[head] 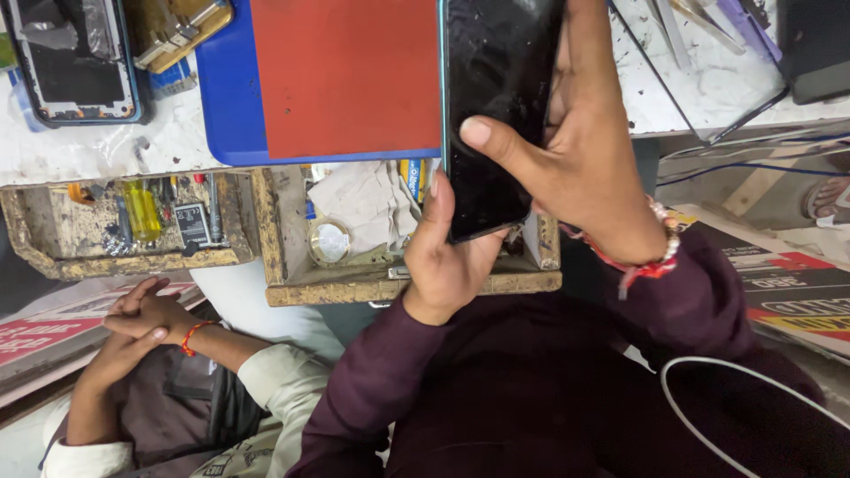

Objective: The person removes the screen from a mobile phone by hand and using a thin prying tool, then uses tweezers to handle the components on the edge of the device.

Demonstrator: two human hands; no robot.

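Head view shows both hands lifting a dark smartphone (496,115) over the desk (88,146). Right hand (589,150) wraps its upper part, thumb pressed flat on the glass; left hand (447,257) cups the lower corner from beneath, probably to steady it. Below the left hand an open wooden drawer (390,288) holds crumpled paper (363,199) and a round tin (329,241). Further left, another drawer (124,261) keeps a yellow screwdriver (142,211).

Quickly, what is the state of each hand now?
Left hand: closed on the black phone, lower end.
Right hand: holding the same phone, thumb on screen.
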